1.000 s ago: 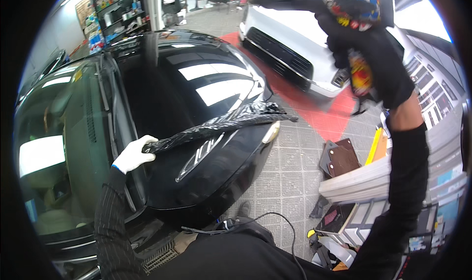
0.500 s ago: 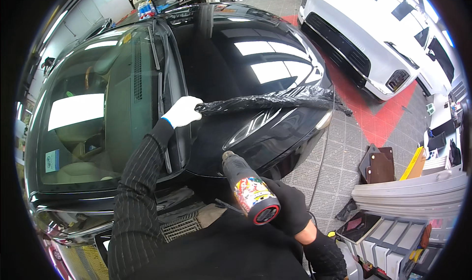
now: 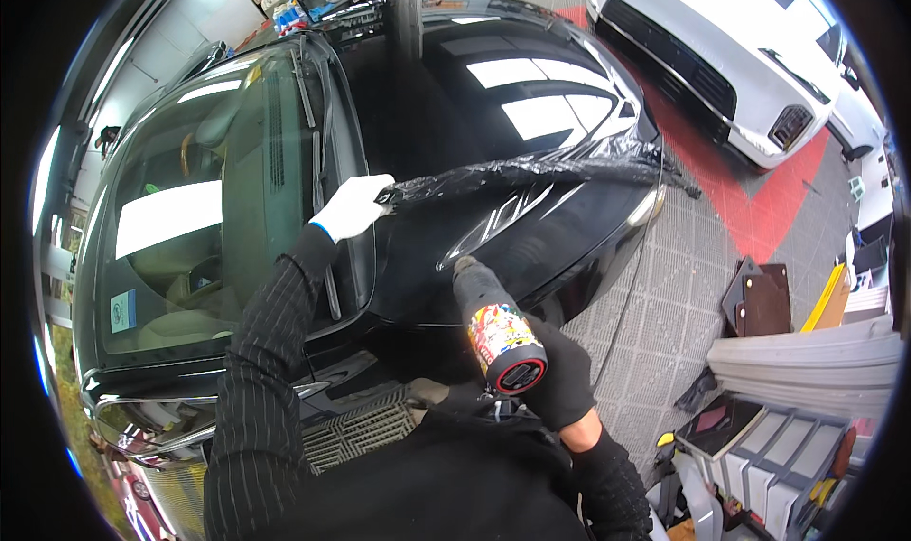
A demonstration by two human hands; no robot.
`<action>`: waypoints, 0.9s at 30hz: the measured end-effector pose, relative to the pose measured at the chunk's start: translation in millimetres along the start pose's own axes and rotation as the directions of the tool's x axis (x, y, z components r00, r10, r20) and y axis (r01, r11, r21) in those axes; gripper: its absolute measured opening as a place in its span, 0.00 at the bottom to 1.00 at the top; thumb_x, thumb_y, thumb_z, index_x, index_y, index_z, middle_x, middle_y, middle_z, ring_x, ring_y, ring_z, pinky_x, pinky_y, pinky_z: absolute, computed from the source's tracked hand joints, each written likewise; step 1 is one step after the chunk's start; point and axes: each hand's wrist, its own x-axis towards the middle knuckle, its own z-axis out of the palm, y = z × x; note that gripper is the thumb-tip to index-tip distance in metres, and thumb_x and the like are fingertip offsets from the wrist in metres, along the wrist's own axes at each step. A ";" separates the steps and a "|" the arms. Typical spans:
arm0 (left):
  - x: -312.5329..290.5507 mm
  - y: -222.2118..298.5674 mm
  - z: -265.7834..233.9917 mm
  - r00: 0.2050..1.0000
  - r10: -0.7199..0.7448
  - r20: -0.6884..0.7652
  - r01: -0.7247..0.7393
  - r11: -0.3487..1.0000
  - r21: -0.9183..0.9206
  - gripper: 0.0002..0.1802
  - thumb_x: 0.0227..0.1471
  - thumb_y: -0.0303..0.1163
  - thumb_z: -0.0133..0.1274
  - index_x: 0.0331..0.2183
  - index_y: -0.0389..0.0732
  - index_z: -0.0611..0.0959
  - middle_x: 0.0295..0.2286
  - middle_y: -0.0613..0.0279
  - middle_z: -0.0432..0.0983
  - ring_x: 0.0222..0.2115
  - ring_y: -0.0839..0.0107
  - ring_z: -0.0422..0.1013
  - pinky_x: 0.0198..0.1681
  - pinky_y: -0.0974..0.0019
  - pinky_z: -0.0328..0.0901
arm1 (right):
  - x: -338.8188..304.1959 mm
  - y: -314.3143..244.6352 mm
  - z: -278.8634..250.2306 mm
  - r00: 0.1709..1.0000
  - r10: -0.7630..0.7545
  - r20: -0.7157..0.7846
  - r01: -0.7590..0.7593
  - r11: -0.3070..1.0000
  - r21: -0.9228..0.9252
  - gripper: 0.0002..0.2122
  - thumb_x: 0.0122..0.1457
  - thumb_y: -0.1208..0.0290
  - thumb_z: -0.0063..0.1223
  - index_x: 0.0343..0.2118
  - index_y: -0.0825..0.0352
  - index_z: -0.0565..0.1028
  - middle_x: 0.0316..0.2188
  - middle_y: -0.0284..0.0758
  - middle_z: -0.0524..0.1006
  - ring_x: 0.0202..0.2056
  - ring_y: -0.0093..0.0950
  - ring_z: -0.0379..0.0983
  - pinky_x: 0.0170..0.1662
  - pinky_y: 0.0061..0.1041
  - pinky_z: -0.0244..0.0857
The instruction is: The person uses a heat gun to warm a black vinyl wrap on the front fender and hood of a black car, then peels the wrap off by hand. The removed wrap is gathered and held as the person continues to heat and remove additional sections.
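My left hand (image 3: 356, 207), in a white glove, is closed on the end of a crumpled strip of black film (image 3: 512, 171). The strip runs across the black car's hood (image 3: 427, 95) to its front corner. In a black glove, my right hand (image 3: 562, 375) grips a heat gun (image 3: 503, 337) with a colourful sticker on its body. The nozzle points away from me, just over the fender near the vent trim (image 3: 498, 220). My right fingers are mostly hidden behind the tool.
A white car (image 3: 702, 66) stands at the far right on red and grey floor tiles. To the right are dark flat panels (image 3: 759, 299), a grey moulded part (image 3: 807, 365) and a compartmented bin (image 3: 764, 465). The black car's windshield (image 3: 190, 218) is on the left.
The view has shifted a little. My right hand has moved the heat gun farther forward along the fender. My left hand keeps hold of the film.
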 end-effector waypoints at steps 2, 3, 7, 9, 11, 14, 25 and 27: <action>0.5 -1.1 -1.1 1.000 0.020 0.021 -0.019 0.999 -0.036 0.13 0.54 0.26 0.65 0.41 0.36 0.81 0.32 0.47 0.81 0.36 0.46 0.78 0.42 0.50 0.69 | -2.4 -2.7 4.7 1.000 -0.008 0.002 0.008 0.997 -0.081 0.30 0.50 0.68 0.78 0.58 0.62 0.80 0.42 0.41 0.86 0.42 0.43 0.85 0.46 0.34 0.78; 0.6 -2.1 -1.8 0.999 0.031 0.026 -0.030 0.998 -0.055 0.13 0.54 0.26 0.66 0.41 0.36 0.81 0.32 0.47 0.81 0.36 0.46 0.78 0.42 0.50 0.69 | -1.4 -4.9 6.7 1.000 -0.026 -0.006 0.025 0.994 -0.109 0.30 0.50 0.68 0.78 0.58 0.61 0.80 0.41 0.41 0.86 0.41 0.42 0.85 0.45 0.34 0.78; 0.6 -3.3 -4.4 0.999 0.016 0.044 -0.013 0.997 -0.072 0.13 0.53 0.25 0.66 0.41 0.36 0.83 0.32 0.47 0.80 0.36 0.46 0.78 0.42 0.51 0.69 | -1.1 -21.2 18.4 0.998 -0.051 0.039 0.057 0.982 -0.179 0.31 0.49 0.65 0.76 0.59 0.59 0.78 0.37 0.37 0.83 0.38 0.41 0.83 0.40 0.36 0.75; 0.1 -2.9 -6.5 0.999 0.033 0.043 -0.030 0.997 -0.069 0.13 0.52 0.26 0.66 0.41 0.36 0.83 0.33 0.46 0.81 0.37 0.46 0.78 0.43 0.51 0.70 | -0.9 -29.2 23.8 0.997 -0.053 0.064 0.066 0.973 -0.220 0.32 0.49 0.65 0.76 0.60 0.58 0.78 0.36 0.37 0.81 0.37 0.41 0.82 0.39 0.37 0.74; 0.9 -2.5 -9.5 0.997 0.049 0.054 -0.046 0.997 -0.059 0.13 0.52 0.26 0.67 0.41 0.37 0.83 0.33 0.46 0.81 0.38 0.46 0.78 0.43 0.51 0.70 | 0.4 -34.8 30.2 0.994 -0.062 0.085 0.081 0.964 -0.253 0.33 0.48 0.65 0.75 0.60 0.58 0.77 0.35 0.36 0.80 0.36 0.41 0.81 0.38 0.38 0.73; 1.0 -2.4 -12.6 0.994 0.039 0.098 -0.030 0.995 -0.092 0.14 0.52 0.27 0.66 0.41 0.37 0.84 0.34 0.47 0.81 0.38 0.47 0.78 0.44 0.52 0.70 | 0.0 -39.9 38.0 0.991 -0.067 0.116 0.100 0.947 -0.306 0.33 0.48 0.65 0.74 0.60 0.58 0.77 0.34 0.36 0.79 0.36 0.42 0.80 0.37 0.39 0.72; 8.0 -18.1 -16.6 0.974 0.065 0.218 0.025 0.922 -0.386 0.17 0.53 0.24 0.65 0.46 0.32 0.84 0.34 0.51 0.82 0.38 0.65 0.77 0.44 0.60 0.69 | -3.4 -49.1 56.3 0.990 -0.030 0.138 0.078 0.930 -0.359 0.30 0.48 0.65 0.73 0.58 0.58 0.79 0.35 0.36 0.80 0.37 0.39 0.80 0.39 0.38 0.72; 5.2 -24.8 -15.3 0.970 0.042 0.239 0.118 0.778 -0.617 0.17 0.52 0.24 0.65 0.45 0.31 0.85 0.35 0.52 0.82 0.39 0.68 0.77 0.44 0.62 0.69 | -1.3 -50.4 56.3 0.990 -0.063 0.129 0.106 0.930 -0.353 0.30 0.48 0.66 0.73 0.59 0.58 0.79 0.35 0.36 0.80 0.37 0.39 0.80 0.39 0.37 0.72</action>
